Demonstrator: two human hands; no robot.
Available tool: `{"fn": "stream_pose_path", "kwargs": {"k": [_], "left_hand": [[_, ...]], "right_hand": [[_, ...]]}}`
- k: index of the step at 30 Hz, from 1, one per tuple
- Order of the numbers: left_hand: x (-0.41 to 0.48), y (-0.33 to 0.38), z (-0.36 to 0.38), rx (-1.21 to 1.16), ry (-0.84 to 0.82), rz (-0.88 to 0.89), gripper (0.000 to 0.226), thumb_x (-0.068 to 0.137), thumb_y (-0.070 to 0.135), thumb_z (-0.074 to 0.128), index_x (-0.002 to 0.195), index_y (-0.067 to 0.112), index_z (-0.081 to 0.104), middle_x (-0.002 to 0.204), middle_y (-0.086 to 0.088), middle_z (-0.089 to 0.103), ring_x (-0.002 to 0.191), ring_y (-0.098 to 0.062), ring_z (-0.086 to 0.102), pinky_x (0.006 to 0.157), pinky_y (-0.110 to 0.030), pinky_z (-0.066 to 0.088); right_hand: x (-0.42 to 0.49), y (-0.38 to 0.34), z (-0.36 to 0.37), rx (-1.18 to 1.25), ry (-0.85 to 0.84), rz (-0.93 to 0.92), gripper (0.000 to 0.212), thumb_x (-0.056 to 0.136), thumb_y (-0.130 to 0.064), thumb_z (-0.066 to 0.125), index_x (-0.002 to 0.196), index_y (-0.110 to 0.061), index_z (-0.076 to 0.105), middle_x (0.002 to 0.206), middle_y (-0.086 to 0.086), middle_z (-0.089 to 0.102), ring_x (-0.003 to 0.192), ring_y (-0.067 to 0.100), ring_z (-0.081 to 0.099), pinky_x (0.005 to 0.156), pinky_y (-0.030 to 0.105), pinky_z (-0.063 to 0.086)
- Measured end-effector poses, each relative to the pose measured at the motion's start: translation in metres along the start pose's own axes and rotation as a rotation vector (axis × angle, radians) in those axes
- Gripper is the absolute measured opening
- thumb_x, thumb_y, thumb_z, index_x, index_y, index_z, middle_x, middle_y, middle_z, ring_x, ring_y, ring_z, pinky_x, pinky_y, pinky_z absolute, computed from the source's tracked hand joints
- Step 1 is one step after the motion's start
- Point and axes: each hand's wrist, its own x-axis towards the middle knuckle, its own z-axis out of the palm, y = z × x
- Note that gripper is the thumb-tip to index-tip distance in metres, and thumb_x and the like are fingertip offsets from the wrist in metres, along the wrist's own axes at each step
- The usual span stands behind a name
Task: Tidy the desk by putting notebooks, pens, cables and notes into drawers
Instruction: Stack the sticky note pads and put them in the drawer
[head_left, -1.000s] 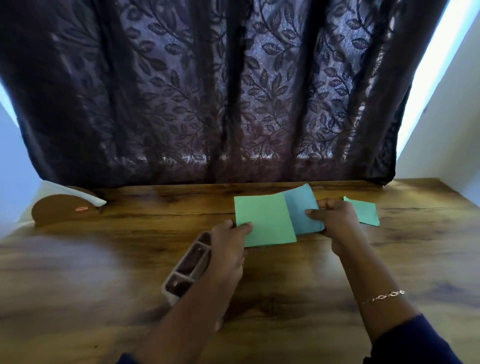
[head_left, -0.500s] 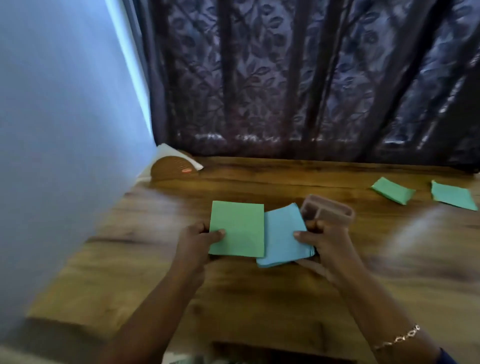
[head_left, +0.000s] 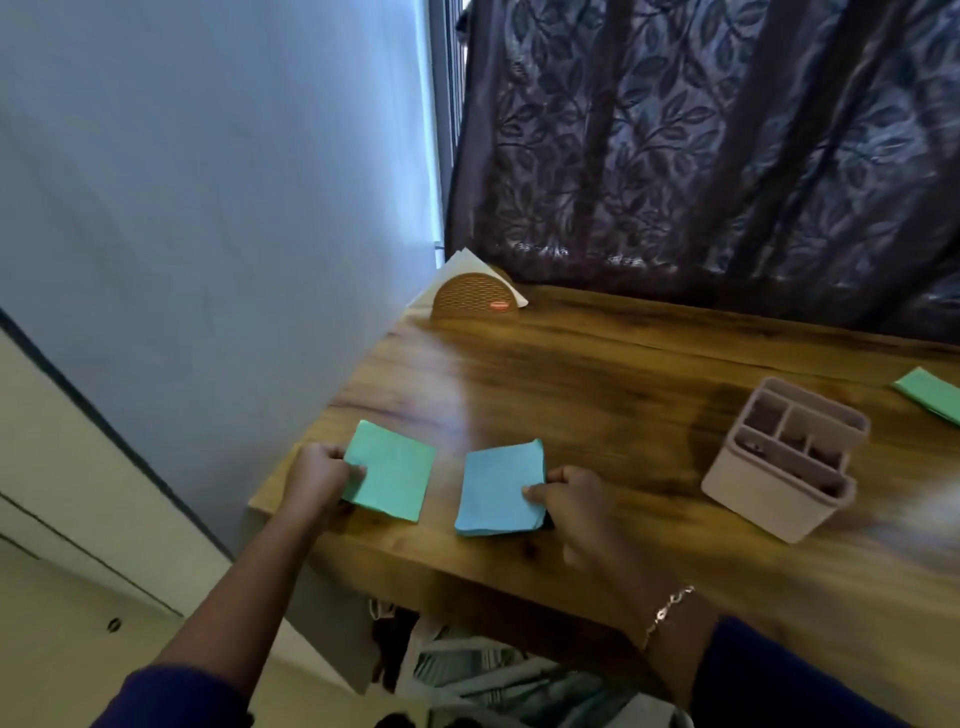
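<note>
My left hand (head_left: 321, 475) pinches a green pad of notes (head_left: 392, 470) by its left edge, over the front left corner of the wooden desk (head_left: 597, 395). My right hand (head_left: 569, 493) pinches a blue pad of notes (head_left: 498, 488) by its right edge, just right of the green one. The two pads are apart, with a gap of bare wood between them. Another green note (head_left: 930, 397) lies at the far right edge of the view.
A pale compartmented desk organiser (head_left: 784, 462) stands to the right of my hands. A brown napkin holder (head_left: 475, 299) with white napkins sits in the back left corner by the dark curtain (head_left: 701, 145). A wall (head_left: 208, 208) runs along the desk's left side. Fabric lies under the desk.
The view has swung left and down. My hands have carried both pads toward the desk's front left corner and pulled them apart; they overlapped before.
</note>
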Motion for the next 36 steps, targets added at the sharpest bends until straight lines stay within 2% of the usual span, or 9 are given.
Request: {"fn": "stream_pose_path", "kwargs": {"k": [4,8,14,21,24,27,30,32,36], "left_hand": [[0.011,-0.002,-0.017,0.3,0.144,0.083,0.032,0.086,0.005,0.061,0.117,-0.001,0.059,0.112,-0.02,0.064,0.096,-0.033,0.061,0.078,-0.037,0.052],[0.01,-0.006,-0.015,0.499,0.243,0.165,0.033,0.089,0.012,0.058,0.121,0.002,0.057,0.117,-0.017,0.062,0.101,-0.03,0.059,0.07,-0.029,0.04],[0.002,-0.017,-0.004,0.769,0.387,0.291,0.029,0.092,0.021,0.054,0.117,0.006,0.052,0.117,-0.013,0.054,0.108,-0.028,0.051,0.083,-0.035,0.045],[-0.011,-0.018,0.007,0.907,0.481,0.383,0.029,0.088,0.022,0.056,0.113,0.008,0.052,0.111,-0.015,0.054,0.102,-0.031,0.049,0.078,-0.041,0.045],[-0.022,-0.006,0.024,0.907,0.487,0.555,0.035,0.072,0.016,0.072,0.103,0.003,0.06,0.096,-0.021,0.059,0.085,-0.038,0.055,0.065,-0.041,0.046],[-0.038,0.011,0.05,0.901,0.415,0.68,0.035,0.07,0.019,0.073,0.101,0.006,0.063,0.099,-0.019,0.06,0.089,-0.038,0.056,0.068,-0.042,0.045],[-0.058,0.03,0.086,0.791,0.277,0.723,0.034,0.079,0.025,0.068,0.109,0.01,0.061,0.121,-0.017,0.054,0.111,-0.036,0.05,0.081,-0.045,0.044],[-0.072,0.038,0.111,0.821,0.212,0.823,0.038,0.068,0.023,0.077,0.1,0.008,0.064,0.115,-0.021,0.058,0.105,-0.04,0.056,0.077,-0.046,0.049],[-0.097,0.055,0.164,0.882,0.133,0.989,0.034,0.074,0.03,0.054,0.097,0.008,0.064,0.111,-0.024,0.062,0.105,-0.044,0.059,0.077,-0.049,0.052]], "right_hand": [[0.008,-0.002,0.022,-0.129,0.002,-0.029,0.013,0.085,-0.011,0.062,0.092,-0.009,0.051,0.083,0.012,0.064,0.058,0.017,0.056,0.045,0.027,0.039],[0.007,0.001,0.035,-0.281,-0.023,-0.083,0.015,0.086,-0.018,0.062,0.09,-0.012,0.049,0.069,0.007,0.063,0.043,0.013,0.051,0.042,0.026,0.036],[0.009,0.007,0.045,-0.647,0.033,-0.216,0.037,0.077,-0.03,0.066,0.105,-0.014,0.049,0.093,0.01,0.069,0.081,0.028,0.068,0.069,0.037,0.056],[0.003,0.004,0.04,-0.665,0.048,-0.248,0.058,0.083,-0.046,0.061,0.124,-0.012,0.036,0.098,0.011,0.069,0.086,0.028,0.067,0.071,0.036,0.055],[-0.007,-0.002,0.021,-0.632,0.114,-0.345,0.051,0.088,-0.044,0.055,0.126,-0.015,0.037,0.094,0.005,0.068,0.082,0.022,0.065,0.062,0.029,0.047],[-0.017,-0.008,-0.006,-0.696,0.161,-0.519,0.046,0.091,-0.039,0.053,0.129,-0.021,0.035,0.071,-0.011,0.051,0.061,0.005,0.051,0.048,0.019,0.032],[-0.021,-0.011,-0.038,-0.926,0.152,-0.703,0.047,0.093,-0.038,0.049,0.135,-0.023,0.034,0.087,-0.007,0.061,0.074,0.008,0.057,0.057,0.018,0.043],[-0.021,-0.011,-0.061,-1.007,0.2,-0.818,0.046,0.091,-0.035,0.052,0.133,-0.022,0.041,0.105,0.0,0.064,0.087,0.013,0.06,0.064,0.02,0.043],[-0.014,-0.004,-0.113,-1.076,0.425,-1.081,0.034,0.076,-0.026,0.068,0.107,-0.015,0.06,0.097,0.005,0.064,0.081,0.019,0.063,0.061,0.026,0.049]]}}
